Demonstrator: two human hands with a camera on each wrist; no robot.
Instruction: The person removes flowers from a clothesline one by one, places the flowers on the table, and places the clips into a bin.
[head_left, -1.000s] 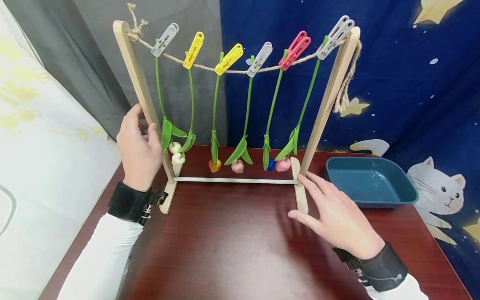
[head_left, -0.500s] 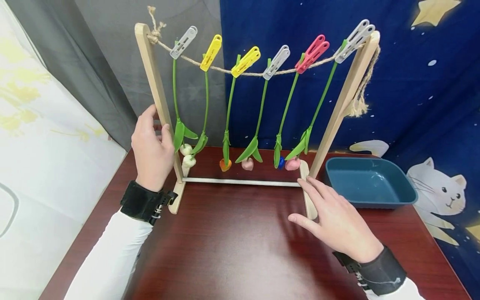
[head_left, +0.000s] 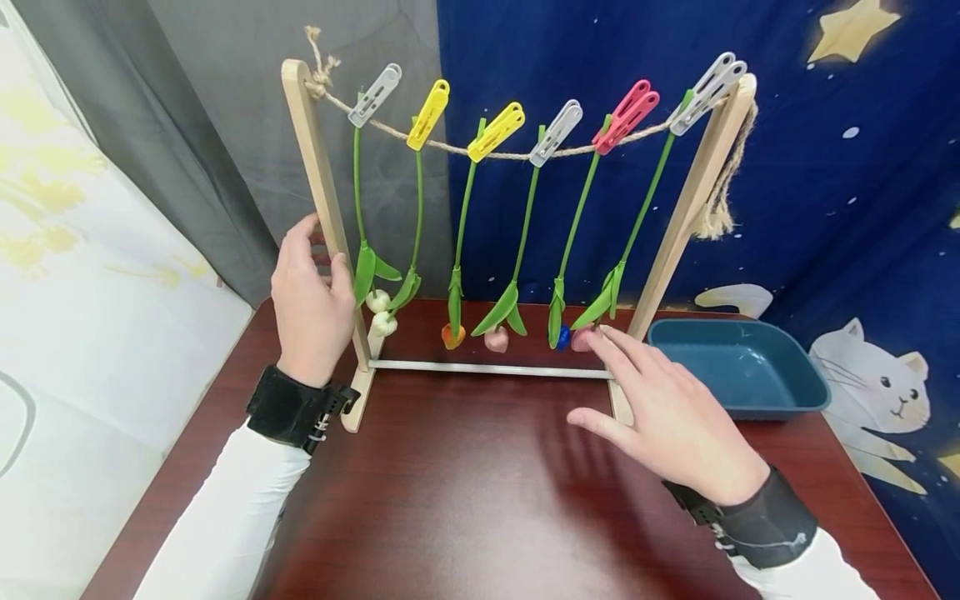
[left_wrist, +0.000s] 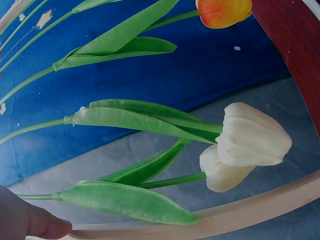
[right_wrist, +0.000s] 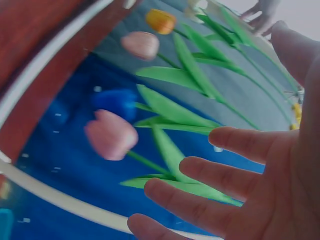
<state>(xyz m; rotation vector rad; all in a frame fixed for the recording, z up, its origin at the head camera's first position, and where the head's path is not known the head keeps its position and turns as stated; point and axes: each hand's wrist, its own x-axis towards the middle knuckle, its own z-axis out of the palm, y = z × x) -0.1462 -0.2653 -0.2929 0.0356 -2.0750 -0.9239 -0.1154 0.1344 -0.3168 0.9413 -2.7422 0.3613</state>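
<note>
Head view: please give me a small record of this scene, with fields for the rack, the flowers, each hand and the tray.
rack: wooden frame rack on dark red table, twine rope across top
flowers: six artificial tulips hang upside down from plastic clothespins; rightmost is pink tulip
left hand: left hand grips the rack's left post
right hand: right hand open, fingers spread, reaching near the pink tulip
tray: teal plastic tray, right of the rack

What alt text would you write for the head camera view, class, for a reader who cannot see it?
A left hand grips the left post of a wooden rack while the open right hand reaches toward a pink tulip. Six tulips hang upside down from pegs on its rope, beside a blue tray.
</note>
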